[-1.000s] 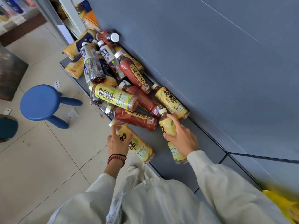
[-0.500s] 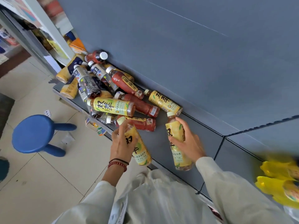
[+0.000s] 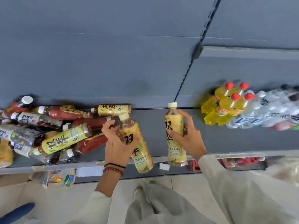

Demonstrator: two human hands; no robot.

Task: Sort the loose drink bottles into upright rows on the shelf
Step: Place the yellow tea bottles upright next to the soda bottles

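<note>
Looks barely started: left hand (image 3: 116, 143) grips tilted bottle (image 3: 140, 152), right hand (image 3: 189, 139) grips upright bottle (image 3: 175, 126), both right of pile (image 3: 64, 126), which still needs sorting.

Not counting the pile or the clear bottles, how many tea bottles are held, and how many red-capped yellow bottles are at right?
Held tea bottles: 2, left hand and right hand
Red-capped yellow bottles: 4
Total: 6
</note>
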